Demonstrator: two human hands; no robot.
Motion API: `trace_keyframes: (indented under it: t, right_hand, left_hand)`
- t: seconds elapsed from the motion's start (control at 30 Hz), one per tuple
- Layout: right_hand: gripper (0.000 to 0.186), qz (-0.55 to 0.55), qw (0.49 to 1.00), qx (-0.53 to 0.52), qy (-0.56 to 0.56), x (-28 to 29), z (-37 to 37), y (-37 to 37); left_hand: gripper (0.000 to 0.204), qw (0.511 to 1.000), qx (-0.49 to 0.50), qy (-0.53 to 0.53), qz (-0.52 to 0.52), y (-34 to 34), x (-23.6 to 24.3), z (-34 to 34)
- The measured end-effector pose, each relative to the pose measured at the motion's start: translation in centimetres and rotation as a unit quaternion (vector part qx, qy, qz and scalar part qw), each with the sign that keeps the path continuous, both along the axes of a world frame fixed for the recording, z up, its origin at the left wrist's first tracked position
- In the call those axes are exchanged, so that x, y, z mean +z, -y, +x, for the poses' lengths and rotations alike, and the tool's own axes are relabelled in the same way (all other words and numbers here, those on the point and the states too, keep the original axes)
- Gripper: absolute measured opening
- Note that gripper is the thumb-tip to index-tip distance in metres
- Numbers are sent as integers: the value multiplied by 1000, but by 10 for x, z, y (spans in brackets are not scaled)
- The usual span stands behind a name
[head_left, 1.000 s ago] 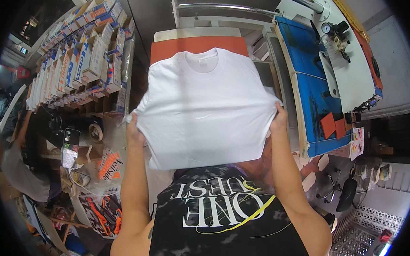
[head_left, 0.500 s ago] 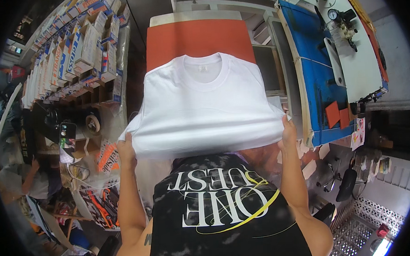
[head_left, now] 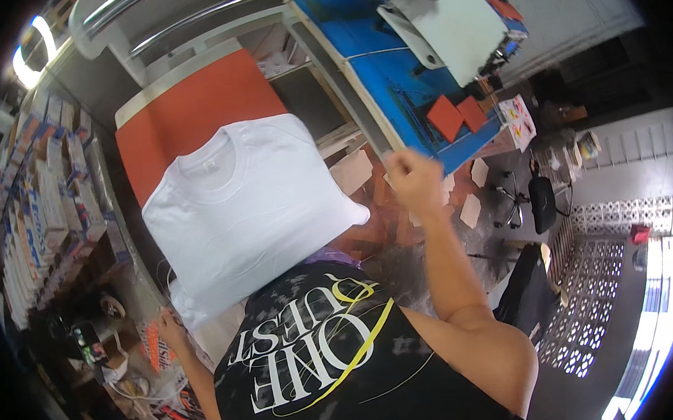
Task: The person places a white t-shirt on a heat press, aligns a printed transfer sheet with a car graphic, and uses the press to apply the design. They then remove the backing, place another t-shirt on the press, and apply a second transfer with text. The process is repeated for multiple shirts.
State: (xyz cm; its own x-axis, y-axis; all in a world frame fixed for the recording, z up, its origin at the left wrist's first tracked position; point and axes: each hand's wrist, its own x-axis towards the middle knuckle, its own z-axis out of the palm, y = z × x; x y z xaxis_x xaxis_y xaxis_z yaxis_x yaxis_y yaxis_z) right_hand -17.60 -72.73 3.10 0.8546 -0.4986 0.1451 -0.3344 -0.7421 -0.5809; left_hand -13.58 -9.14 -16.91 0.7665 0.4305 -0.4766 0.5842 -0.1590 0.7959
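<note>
A white T-shirt lies neck-first over the red pad, its near part hanging toward my body. My left hand is low beside the shirt's near left corner. Its fingers are small and unclear, and whether they touch the cloth does not show. Off the shirt, my right hand is raised by the near corner of the blue board. Its fingers look curled and are slightly blurred; what they hold, if anything, is hidden.
Two red squares lie on the blue board, beside a white machine part. Long cardboard boxes are stacked at left. Pale card pieces lie on the floor; an office chair stands at right.
My right hand has let go of the shirt's right side and moved up and right toward the blue board. The shirt now rests lower on that side. The view has turned right.
</note>
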Motion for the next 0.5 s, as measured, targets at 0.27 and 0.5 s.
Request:
trace_keyframes:
  t: [0.27, 0.5]
  right_hand:
    - [65, -269, 944, -137, -136, 22, 35, 154]
    - [32, 288, 919, -175, 205, 66, -25, 103]
  left_hand:
    - [24, 988, -101, 114, 30, 2, -19, 39]
    - [23, 965, -136, 161, 157, 43, 63, 44]
